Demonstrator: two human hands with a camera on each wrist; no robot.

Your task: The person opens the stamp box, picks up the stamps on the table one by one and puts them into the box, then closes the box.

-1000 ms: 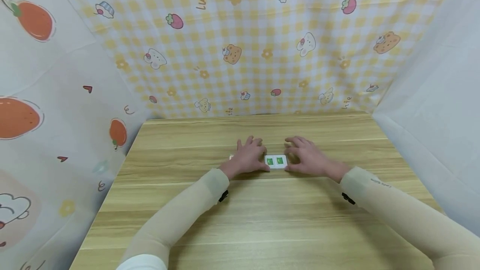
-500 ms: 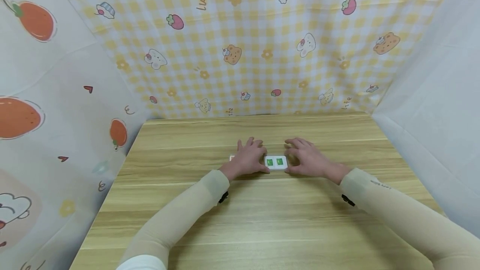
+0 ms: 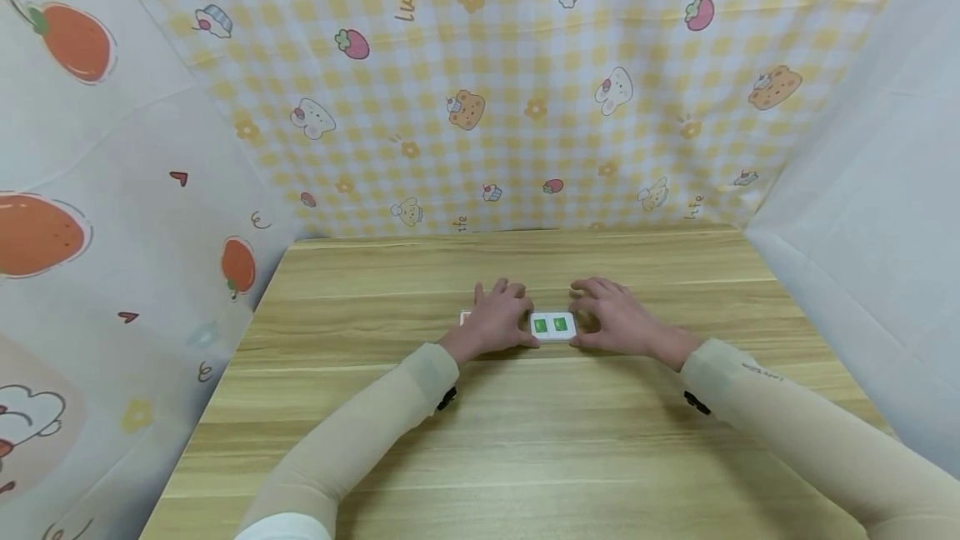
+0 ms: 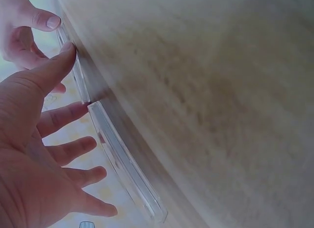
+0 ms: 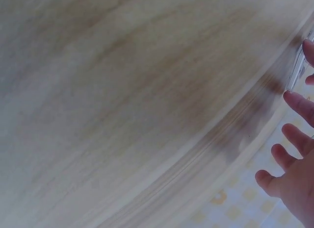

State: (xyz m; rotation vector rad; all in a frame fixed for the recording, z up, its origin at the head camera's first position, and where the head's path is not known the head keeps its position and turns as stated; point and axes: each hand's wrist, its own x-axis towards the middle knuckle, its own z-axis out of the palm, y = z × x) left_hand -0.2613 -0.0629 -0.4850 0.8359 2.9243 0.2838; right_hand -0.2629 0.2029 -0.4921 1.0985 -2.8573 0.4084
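Note:
A flat white tile [image 3: 552, 326] with two green squares and clear edges lies on the table between the hands. My left hand [image 3: 497, 319] holds its left end between thumb and index finger, the other fingers spread. At the right end, my right hand [image 3: 617, 315] grips the tile's corners with thumb and index finger. Under the left hand lies a second clear-edged tile [image 4: 128, 162], end to end with the first; in the head view only an orange-marked corner shows. The right wrist view catches just the first tile's end [image 5: 296, 71] beside the fingertips.
The wood-grain table [image 3: 525, 440] stretches toward me and to both sides. Behind it hangs a yellow checked curtain [image 3: 525, 148]. A printed white cloth [image 3: 135, 132] borders the left, and a plain white one [image 3: 870, 215] the right.

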